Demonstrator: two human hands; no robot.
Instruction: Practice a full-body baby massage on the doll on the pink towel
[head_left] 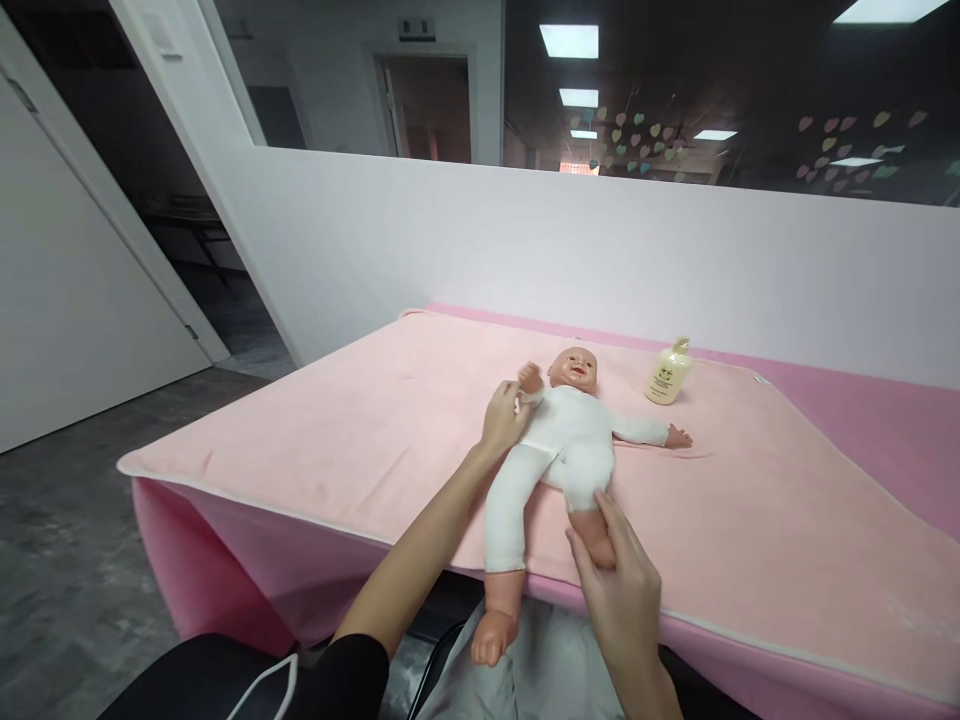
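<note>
Doll [566, 425] on pink blanket [322, 410]; left grip [505, 418] holding arm [532, 397], right grip [619, 575] around leg [590, 533]; 1 bottle [666, 376] near.

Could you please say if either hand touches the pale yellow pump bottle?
No, the pale yellow pump bottle stands apart, while the left hand and right hand touch the white-bodied baby doll.

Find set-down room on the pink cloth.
Left: the pale pink, white-edged cloth lies bare from its left edge to the left hand. Near right: bare between the right hand, white-bodied doll and right edge. Crowded: middle, both hands on the doll; pale yellow pump bottle right of its head.
</note>
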